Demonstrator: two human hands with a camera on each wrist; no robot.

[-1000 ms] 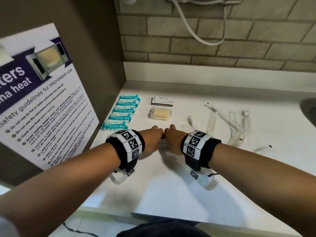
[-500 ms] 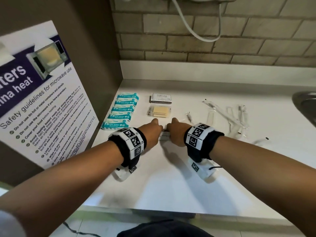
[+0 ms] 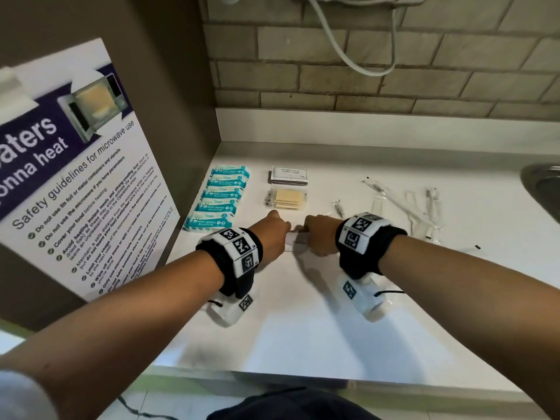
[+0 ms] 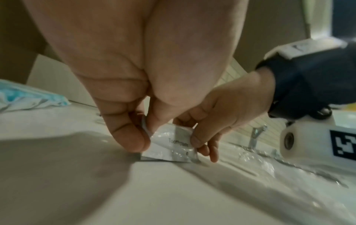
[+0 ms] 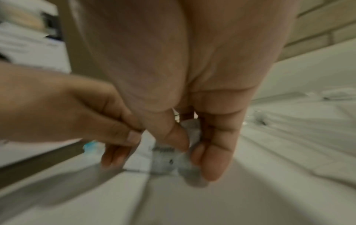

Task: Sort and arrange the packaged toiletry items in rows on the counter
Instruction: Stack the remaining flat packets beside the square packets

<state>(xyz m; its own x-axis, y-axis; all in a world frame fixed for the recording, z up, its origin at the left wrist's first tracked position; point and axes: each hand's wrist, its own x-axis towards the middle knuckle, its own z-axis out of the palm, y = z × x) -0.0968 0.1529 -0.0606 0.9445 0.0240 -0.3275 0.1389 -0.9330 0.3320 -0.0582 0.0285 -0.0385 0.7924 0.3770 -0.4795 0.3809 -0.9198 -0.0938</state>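
Observation:
Both hands hold one small white toothpaste packet just above the white counter. My left hand pinches its left end between thumb and fingers. My right hand pinches the right end. The packet stands on its long edge, its lower edge at the counter. Behind it lie a column of teal wipe packs, a shampoo sachet stack and a clear pack of yellow items.
Clear-wrapped toothbrushes and small packets lie scattered at the right. A steel sink cuts in at the far right edge. A brown panel with a microwave safety poster walls the left side. A brick wall stands behind.
Both hands have shifted slightly forward with the packet, and more of the white packet shows between them.

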